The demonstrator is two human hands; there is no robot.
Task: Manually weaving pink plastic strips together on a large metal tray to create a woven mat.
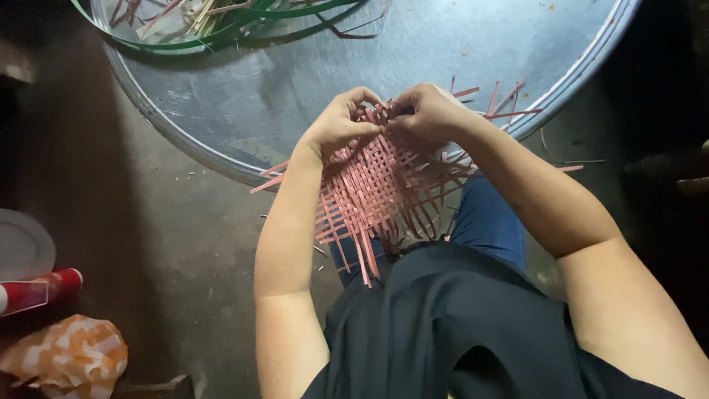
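One large round metal tray (473, 44) filled the top of the view, its rim curving down toward the person's knees. Inside it, at its far left edge, lay a loose heap of green and pale strips (214, 18); the rest of its floor carried only a few specks. The tray sat on a dark, dusty concrete floor (170, 244) in a dim room, with small scraps scattered beside the rim.

One pink woven mat (377, 185), its loose strip ends fanning outward, was held over the tray's near rim and above the lap. The left hand (340, 122) and the right hand (428, 111) met at the mat's far edge, each with fingers pressed together, pinching pink strips there.

Well left of the tray, at the edge of view, were one pale plate (22, 244), one red cylinder (52, 284) and one orange-and-white checked bag (70, 358).
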